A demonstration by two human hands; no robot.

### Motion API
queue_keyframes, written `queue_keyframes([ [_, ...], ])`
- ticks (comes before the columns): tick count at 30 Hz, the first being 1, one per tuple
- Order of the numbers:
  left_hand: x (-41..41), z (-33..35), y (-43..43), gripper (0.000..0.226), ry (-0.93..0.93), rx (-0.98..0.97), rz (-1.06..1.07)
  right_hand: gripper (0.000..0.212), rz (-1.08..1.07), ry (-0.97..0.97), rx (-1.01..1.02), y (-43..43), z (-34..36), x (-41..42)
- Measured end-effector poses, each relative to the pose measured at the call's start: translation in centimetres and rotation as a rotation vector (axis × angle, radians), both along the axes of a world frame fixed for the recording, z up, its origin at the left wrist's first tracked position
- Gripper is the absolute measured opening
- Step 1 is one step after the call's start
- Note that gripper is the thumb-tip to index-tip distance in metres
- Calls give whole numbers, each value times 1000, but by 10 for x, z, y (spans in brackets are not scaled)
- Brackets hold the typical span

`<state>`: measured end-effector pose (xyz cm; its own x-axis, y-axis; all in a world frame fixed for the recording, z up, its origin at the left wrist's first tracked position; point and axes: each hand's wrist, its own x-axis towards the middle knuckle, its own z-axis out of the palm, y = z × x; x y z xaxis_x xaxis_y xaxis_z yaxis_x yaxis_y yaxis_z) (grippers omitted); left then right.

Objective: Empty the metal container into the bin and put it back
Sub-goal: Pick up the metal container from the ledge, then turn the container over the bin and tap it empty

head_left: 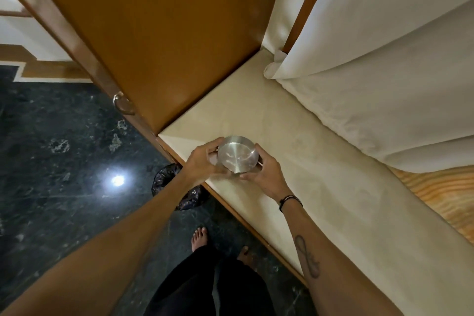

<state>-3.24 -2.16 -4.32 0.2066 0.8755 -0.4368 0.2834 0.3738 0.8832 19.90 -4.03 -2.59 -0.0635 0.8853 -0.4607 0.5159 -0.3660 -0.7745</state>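
Metal container (pixel 237 153), round and shiny, sat between both hands above the near corner of a cream ledge (pixel 295 161). Left hand (pixel 205 160) gripped its left side with fingers curled around the rim; right hand (pixel 265 170) clasped its right side, a dark band at that wrist. Whether the container touched the ledge could not be told. Beyond the hands rose a brown wooden panel (pixel 166 33); to their right hung white bedding (pixel 384 72) over a bed edge. Below and left of the left hand, a bin lined with a black bag (pixel 164 179) stood on the dark green marble floor (pixel 64 174), partly hidden by the left forearm. Bare feet stood nearer the person.
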Motion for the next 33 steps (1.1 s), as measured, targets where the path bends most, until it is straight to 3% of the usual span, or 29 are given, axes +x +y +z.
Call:
queue_keyframes([
  [3,-11,19,-20,88,-61,-19,39,110,15,73,36,-18,16,-4],
  [8,-44,53,-72,99,-158,-44,238,71,83,150,54,-50,41,-35],
  [18,-152,39,-166,82,-184,-118,501,98,155,297,-94,-105,22,-149],
  [27,-237,-79,-163,84,-228,-230,440,99,-15,329,-248,-117,-86,-222],
  [33,-247,-176,-149,63,-233,-330,428,107,-69,325,-292,-112,-181,-239],
])
